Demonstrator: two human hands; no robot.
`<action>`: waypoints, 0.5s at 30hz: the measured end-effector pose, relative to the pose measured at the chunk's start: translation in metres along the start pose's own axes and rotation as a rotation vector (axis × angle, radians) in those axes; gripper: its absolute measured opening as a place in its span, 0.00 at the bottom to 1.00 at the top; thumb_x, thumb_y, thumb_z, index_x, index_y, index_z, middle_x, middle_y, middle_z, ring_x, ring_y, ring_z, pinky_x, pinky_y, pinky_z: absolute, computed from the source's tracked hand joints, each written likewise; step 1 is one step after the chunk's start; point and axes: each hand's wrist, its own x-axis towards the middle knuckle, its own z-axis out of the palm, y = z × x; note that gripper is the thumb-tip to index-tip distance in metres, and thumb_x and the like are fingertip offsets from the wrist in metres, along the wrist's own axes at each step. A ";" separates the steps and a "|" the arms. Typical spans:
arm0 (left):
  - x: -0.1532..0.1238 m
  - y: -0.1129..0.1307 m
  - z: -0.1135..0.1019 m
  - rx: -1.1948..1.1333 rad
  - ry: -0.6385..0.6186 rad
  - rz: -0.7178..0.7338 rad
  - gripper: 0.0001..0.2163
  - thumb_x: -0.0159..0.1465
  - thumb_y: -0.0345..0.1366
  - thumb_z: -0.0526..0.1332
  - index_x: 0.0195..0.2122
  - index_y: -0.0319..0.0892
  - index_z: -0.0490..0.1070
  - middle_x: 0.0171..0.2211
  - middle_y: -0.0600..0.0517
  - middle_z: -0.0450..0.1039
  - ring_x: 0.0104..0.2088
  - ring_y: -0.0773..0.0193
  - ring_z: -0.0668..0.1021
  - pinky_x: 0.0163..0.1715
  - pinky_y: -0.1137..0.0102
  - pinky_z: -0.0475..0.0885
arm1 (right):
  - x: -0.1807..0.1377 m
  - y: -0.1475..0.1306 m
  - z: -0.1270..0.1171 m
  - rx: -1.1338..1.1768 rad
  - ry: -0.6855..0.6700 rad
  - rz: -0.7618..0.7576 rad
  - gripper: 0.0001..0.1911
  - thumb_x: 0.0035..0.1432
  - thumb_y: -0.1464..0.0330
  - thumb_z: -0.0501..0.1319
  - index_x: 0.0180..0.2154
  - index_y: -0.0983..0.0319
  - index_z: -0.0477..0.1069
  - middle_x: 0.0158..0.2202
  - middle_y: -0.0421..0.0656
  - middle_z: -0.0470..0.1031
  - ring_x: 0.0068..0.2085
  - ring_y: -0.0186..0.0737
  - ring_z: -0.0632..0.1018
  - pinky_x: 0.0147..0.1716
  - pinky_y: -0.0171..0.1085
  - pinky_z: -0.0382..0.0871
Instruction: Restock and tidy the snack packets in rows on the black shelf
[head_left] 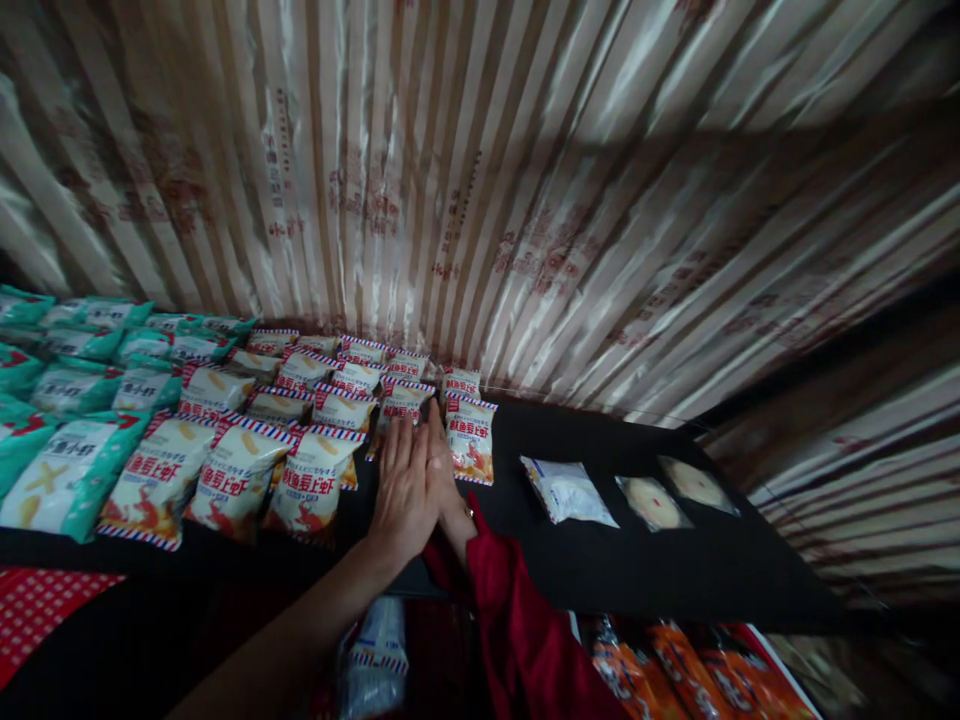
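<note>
1. Counter (525,560), black-covered: carries the stock. White packets (304,485), striped at the ends, stand in leaning rows left of centre, from near edge towards back edge.
2. Left hand (405,490), bare forearm: fingers straight and released, laid along the other hand. Its fingertips reach over the lower part of a white packet in the rows behind; we cannot tell whether they touch it.
3. Right hand (448,480), red sleeve (510,600): fingers likewise extended, clenched on nothing visible. Palms face each other, together or nearly so; we cannot see between them.
4. Single packet (470,440): just right of the right hand, printed face showing, set back from the near edge.
5. Handling, our judgement: the packets look puffed and likely slide or topple easily. We do best with flat palms and light, even pressure, squaring sides without squeezing, and keeping wrists clear of the front row.
6. Teal packets (79,465): towards the counter's left end; a useful alignment guide, we judge.
7. Blue-and-white packet (570,490) and two clear packets (651,502) with pale discs: towards the right end, well apart from the rows.
</note>
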 end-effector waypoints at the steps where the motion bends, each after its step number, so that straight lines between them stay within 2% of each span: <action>1: -0.006 -0.006 0.003 -0.001 0.005 -0.016 0.23 0.70 0.37 0.42 0.64 0.35 0.54 0.66 0.39 0.49 0.67 0.53 0.47 0.63 0.51 0.55 | -0.001 0.000 -0.003 0.011 0.000 0.019 0.33 0.63 0.67 0.46 0.67 0.60 0.38 0.66 0.46 0.53 0.65 0.41 0.58 0.62 0.47 0.57; 7: -0.009 -0.026 0.009 -0.009 -0.019 0.003 0.23 0.70 0.38 0.41 0.64 0.36 0.54 0.66 0.41 0.51 0.68 0.55 0.45 0.63 0.51 0.53 | -0.002 -0.009 -0.003 0.073 -0.039 0.068 0.33 0.60 0.65 0.49 0.66 0.64 0.48 0.65 0.48 0.58 0.66 0.43 0.58 0.65 0.46 0.53; 12: -0.004 -0.034 0.010 -0.041 -0.027 -0.024 0.23 0.71 0.40 0.39 0.63 0.36 0.56 0.65 0.41 0.54 0.67 0.55 0.48 0.63 0.50 0.53 | 0.000 -0.015 0.000 0.090 -0.014 0.117 0.33 0.61 0.63 0.49 0.65 0.64 0.49 0.65 0.50 0.57 0.65 0.44 0.58 0.64 0.47 0.54; 15: -0.004 -0.037 0.010 -0.098 -0.020 -0.035 0.23 0.71 0.39 0.38 0.64 0.38 0.54 0.65 0.43 0.55 0.67 0.58 0.50 0.63 0.53 0.55 | 0.003 -0.018 0.001 0.078 0.019 0.157 0.31 0.64 0.61 0.45 0.65 0.66 0.49 0.65 0.51 0.55 0.65 0.44 0.59 0.64 0.47 0.54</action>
